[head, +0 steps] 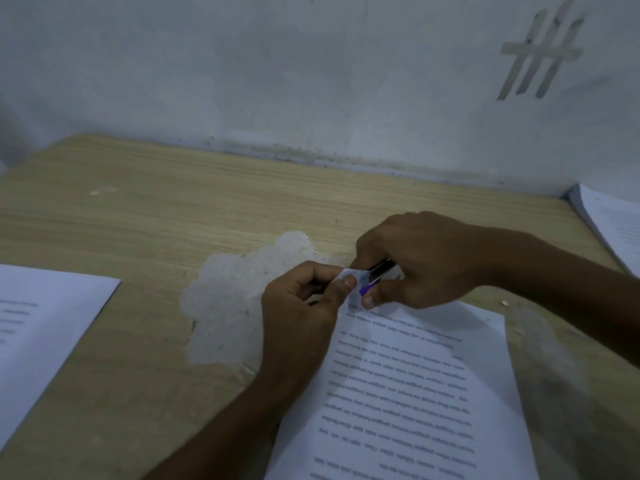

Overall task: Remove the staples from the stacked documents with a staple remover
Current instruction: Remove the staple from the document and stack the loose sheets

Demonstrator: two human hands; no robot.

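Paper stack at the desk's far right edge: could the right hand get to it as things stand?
Probably yes: only desk lies between the right hand and that paper stack. But the hand grips the staple remover, so it isn't free to grasp.

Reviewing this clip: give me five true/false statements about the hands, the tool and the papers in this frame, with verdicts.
1. The left hand pinches the lifted corner of the printed document. True.
2. The right hand lies flat and empty on the table. False: it grips the staple remover at that corner.
3. The staple remover is red. False: it shows black and purple.
4. Another sheet lies at the table's left edge. True.
5. The tabletop is unblemished. False: a pale worn patch sits beside the left hand.
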